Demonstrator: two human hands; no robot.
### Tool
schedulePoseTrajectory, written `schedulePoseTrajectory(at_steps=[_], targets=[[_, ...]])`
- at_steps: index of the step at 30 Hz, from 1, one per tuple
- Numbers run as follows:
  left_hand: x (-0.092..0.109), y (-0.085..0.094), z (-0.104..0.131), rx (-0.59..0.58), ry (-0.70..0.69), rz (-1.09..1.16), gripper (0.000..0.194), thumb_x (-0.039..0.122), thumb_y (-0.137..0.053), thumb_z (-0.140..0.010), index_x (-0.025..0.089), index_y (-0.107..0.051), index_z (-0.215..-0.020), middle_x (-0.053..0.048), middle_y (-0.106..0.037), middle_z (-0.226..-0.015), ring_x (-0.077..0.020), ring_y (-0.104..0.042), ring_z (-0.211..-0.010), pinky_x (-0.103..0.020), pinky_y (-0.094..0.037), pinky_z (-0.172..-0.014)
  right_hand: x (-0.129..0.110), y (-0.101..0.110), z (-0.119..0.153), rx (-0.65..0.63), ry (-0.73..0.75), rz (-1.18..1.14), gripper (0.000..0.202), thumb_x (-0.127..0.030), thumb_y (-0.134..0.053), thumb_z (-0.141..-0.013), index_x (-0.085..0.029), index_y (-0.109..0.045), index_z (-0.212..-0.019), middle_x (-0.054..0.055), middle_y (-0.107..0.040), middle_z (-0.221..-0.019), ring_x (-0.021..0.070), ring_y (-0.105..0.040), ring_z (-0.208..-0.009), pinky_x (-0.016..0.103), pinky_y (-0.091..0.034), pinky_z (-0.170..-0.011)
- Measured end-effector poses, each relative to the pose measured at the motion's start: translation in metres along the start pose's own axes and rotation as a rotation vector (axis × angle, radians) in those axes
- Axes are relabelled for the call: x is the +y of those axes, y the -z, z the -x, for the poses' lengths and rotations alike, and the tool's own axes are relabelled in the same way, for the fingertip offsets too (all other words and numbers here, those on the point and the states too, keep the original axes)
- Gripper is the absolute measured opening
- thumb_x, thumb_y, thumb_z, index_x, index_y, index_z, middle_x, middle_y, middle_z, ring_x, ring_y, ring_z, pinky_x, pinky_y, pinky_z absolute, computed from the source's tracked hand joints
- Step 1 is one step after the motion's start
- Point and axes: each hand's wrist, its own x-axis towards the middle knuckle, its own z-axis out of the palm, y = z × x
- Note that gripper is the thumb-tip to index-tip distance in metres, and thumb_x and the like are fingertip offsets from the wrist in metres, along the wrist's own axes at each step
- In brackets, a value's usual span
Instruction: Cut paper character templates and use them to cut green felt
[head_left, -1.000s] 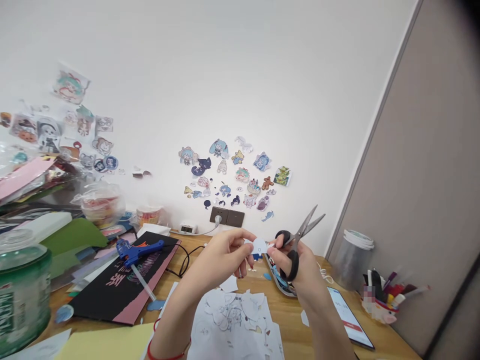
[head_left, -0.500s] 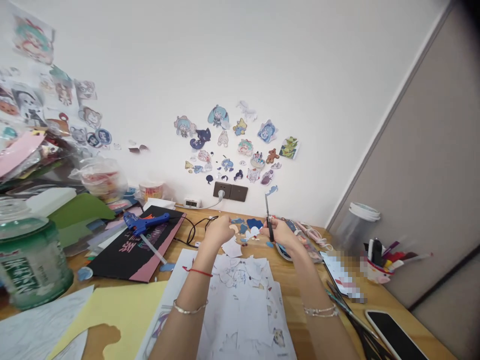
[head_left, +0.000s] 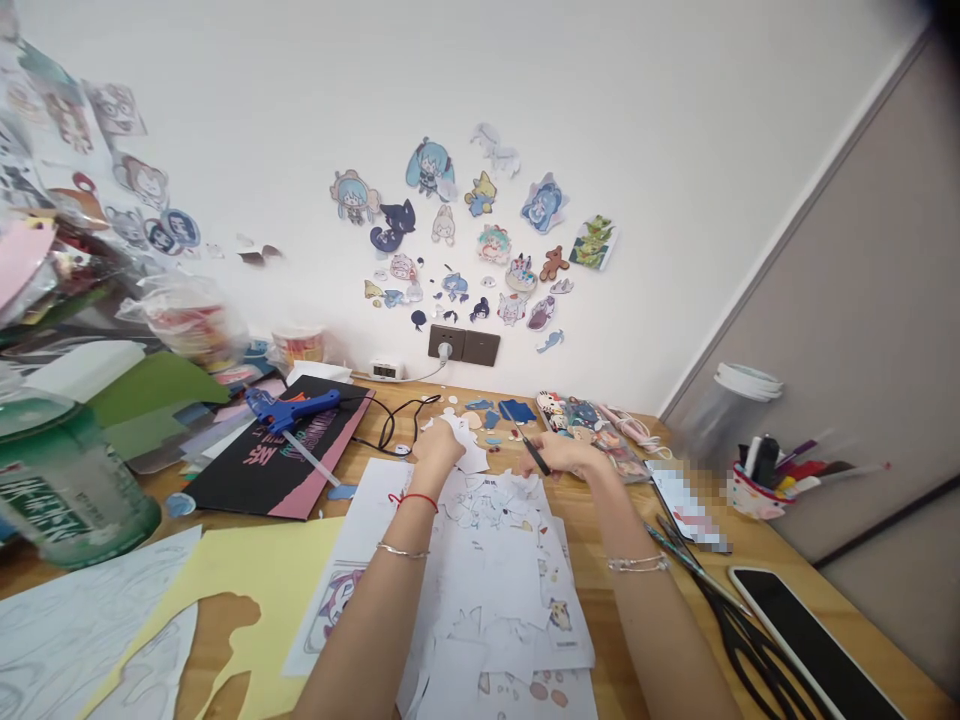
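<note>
The wooden table (head_left: pixel 574 512) under both hands is crowded enough that, to my eye, clutter is the chief danger. The drawn paper sheets (head_left: pixel 487 580) lie just nearer the wearer than the fingers, between the forearms; a dragging wrist could shift them and the cut-outs on top. A blue glue gun (head_left: pixel 289 411) lies left of the left fingers; I can't tell whether it is hot, but if so, a wide reach that way might burn. The left hand (head_left: pixel 441 448) curls downward, its fingertips hidden, so I can't say how far apart they are or whether they grip the white paper scrap (head_left: pixel 474 456) just beside them. The right hand (head_left: pixel 564 455) has its fingers closed around black-handled scissors (head_left: pixel 537 456), pointing away towards a dark blue paper piece (head_left: pixel 526 410); whether the blades are parted is unclear. A hasty swing leftward could nick the left fingers or snip a finished piece by mistake. A careless sweep could also scatter the small bits between the hands.

As for writing, the green jar (head_left: pixel 112 505), far left of the fingers, bears large Chinese characters too soft to read surely. The black folder (head_left: pixel 225 482), nearer them, carries skewed pinkish lettering I can't make out. Beyond the left fingers, the digital clock (head_left: pixel 387 371) shows digits too small for me
</note>
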Motion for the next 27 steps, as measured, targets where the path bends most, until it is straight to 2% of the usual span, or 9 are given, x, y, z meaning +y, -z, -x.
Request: schedulePoseTrajectory(at_steps=[8,15,22,27], targets=[[0.000,-0.024,-0.001,0.085,0.011,0.049,0.031,0.029,-0.053,-0.086,0.016,-0.052,-0.114,-0.008,-0.056,-0.113,-0.0209,-0.057,-0.096,-0.041,-0.049,-0.079,0.004,0.001,-0.006,0.057,-0.049,0.032,0.017,-0.027,-0.053,-0.088,-0.011,-0.056,-0.084,-0.001,-0.056,-0.074,0.0072,-0.052,-0.057,0.020,-0.045,-0.051],[0.000,-0.021,0.000,0.082,0.038,0.095,0.031,0.029,-0.053,-0.086,0.016,-0.051,-0.114,-0.008,-0.057,-0.111,-0.0201,-0.059,-0.093,-0.040,-0.050,-0.077,0.006,-0.001,-0.007,0.092,-0.027,0.010,0.019,-0.029,-0.052,-0.089,-0.011,-0.057,-0.084,-0.001,-0.056,-0.074,0.0066,-0.051,-0.056,0.019,-0.044,-0.050],[-0.003,-0.019,0.005,0.181,0.048,0.147,0.038,0.029,-0.054,-0.086,0.017,-0.047,-0.121,-0.009,-0.051,-0.120,-0.0219,-0.057,-0.097,-0.041,-0.049,-0.079,0.006,0.000,-0.005,0.100,0.000,-0.023,0.022,-0.032,-0.052,-0.088,-0.012,-0.056,-0.083,-0.001,-0.056,-0.071,0.0054,-0.048,-0.051,0.018,-0.041,-0.046],[-0.005,-0.022,0.004,0.209,0.042,0.175,0.045,0.031,-0.053,-0.086,0.019,-0.040,-0.127,-0.011,-0.048,-0.123,-0.0220,-0.057,-0.096,-0.041,-0.050,-0.078,0.006,-0.001,-0.008,0.075,-0.015,-0.027,0.021,-0.031,-0.053,-0.087,-0.011,-0.056,-0.080,-0.002,-0.055,-0.069,0.0051,-0.047,-0.050,0.017,-0.041,-0.045]])
